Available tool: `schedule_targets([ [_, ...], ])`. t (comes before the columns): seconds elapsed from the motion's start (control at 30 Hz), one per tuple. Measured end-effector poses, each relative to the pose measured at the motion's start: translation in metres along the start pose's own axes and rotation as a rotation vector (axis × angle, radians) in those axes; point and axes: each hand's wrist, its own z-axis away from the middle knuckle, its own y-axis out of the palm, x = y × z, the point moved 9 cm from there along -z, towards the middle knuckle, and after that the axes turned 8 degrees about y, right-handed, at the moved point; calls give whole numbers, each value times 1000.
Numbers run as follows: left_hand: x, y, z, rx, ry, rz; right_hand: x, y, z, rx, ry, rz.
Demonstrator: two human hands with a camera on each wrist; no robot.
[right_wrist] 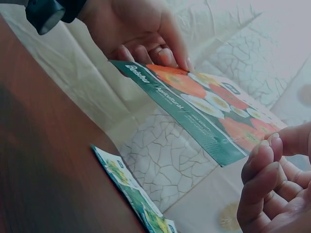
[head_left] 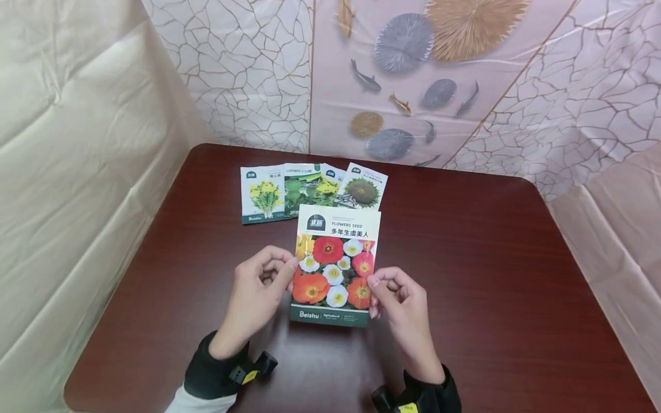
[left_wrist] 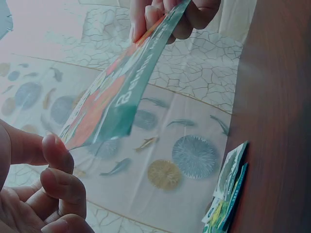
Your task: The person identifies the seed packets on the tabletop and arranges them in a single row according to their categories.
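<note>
A flower seed packet (head_left: 333, 272), printed with red, orange and white poppies and a green band reading Beishu, is held above the table between both hands. My left hand (head_left: 260, 295) pinches its left edge between thumb and fingers. On the opposite edge, my right hand (head_left: 404, 312) pinches it the same way. The right wrist view shows the packet (right_wrist: 194, 109) tilted, with its printed face up and the right fingertips at its edge. Behind it on the table lie several overlapping seed packets, among them a yellow-flower packet (head_left: 264, 195) and a sunflower packet (head_left: 363, 186).
The dark reddish-brown table (head_left: 490, 275) has rounded far corners. A patterned cloth (head_left: 248, 74) hangs behind it, and a cream cloth (head_left: 77, 172) hangs along the left side. Each wrist wears a black band with a small camera.
</note>
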Motion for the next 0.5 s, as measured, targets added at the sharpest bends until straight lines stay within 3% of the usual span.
schedule_targets([
  [0.23, -1, -10, 11, -59, 13, -14, 0, 9, 3, 26, -25, 5],
  [0.33, 1, -14, 12, -78, 32, -76, -5, 13, 1, 33, -13, 19],
  [0.4, 4, -21, 13, -96, 45, -171, -10, 21, -2, 67, -7, 30],
  [0.5, 13, -35, 17, -88, 21, -392, -22, 43, -8, 168, 14, 94],
])
